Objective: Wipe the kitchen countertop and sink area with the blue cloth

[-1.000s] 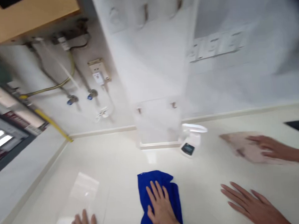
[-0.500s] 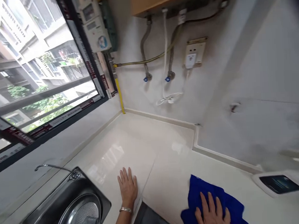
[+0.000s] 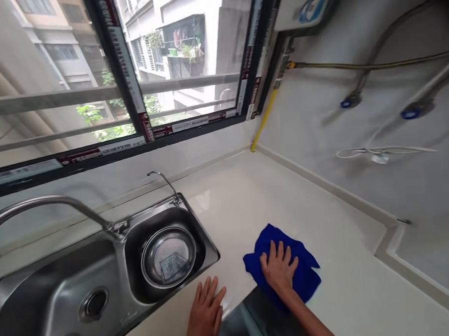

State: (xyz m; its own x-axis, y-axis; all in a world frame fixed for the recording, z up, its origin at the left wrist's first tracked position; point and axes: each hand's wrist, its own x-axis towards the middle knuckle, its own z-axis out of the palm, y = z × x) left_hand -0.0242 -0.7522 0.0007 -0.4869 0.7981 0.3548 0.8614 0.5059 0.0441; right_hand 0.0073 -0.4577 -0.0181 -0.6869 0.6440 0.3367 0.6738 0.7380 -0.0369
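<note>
Spread on the pale countertop (image 3: 233, 197) is a blue cloth (image 3: 305, 264). My right hand (image 3: 279, 266) lies flat over it, fingers spread, pressing it to the surface. Nearer the sink, my left hand (image 3: 205, 309) rests on the counter's front part with its fingers stretched out and nothing held. The left fingertips are just right of the stainless double sink (image 3: 210, 259). A round metal strainer basket (image 3: 169, 256) sits in the smaller bowl, with a clear plastic-looking packet inside.
A large curved faucet (image 3: 53, 199) and a thin small tap (image 3: 165, 178) rise behind the sink. A dark-framed window (image 3: 192, 124) runs along the left wall. A yellow pipe (image 3: 264, 118) meets the back corner. Valves and a coiled white cable (image 3: 382, 152) are on the right wall.
The view has swung left, bringing more of the sink in. My right hand and the cloth have moved left across the counter, closer to the sink. My left hand has drawn back.
</note>
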